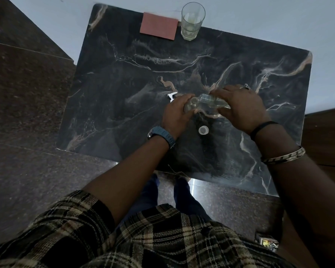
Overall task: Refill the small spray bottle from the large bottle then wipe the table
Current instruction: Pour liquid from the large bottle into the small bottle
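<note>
My left hand (177,112) grips the small clear spray bottle (191,105), standing on the dark marble table (124,84) with its mouth uncovered. My right hand (240,107) holds the large clear bottle (211,100) tipped on its side, its neck against the small bottle's mouth. The white spray head (171,97) lies on the table just left of my left hand. A round translucent cap (203,130) sits on the table below the bottles. A pink cloth (159,26) lies flat at the table's far edge.
A tall drinking glass (191,20) with a little liquid stands beside the pink cloth at the far edge. The table stands against a pale wall, with dark speckled floor to the left and front. A small box (267,243) lies on the floor at lower right.
</note>
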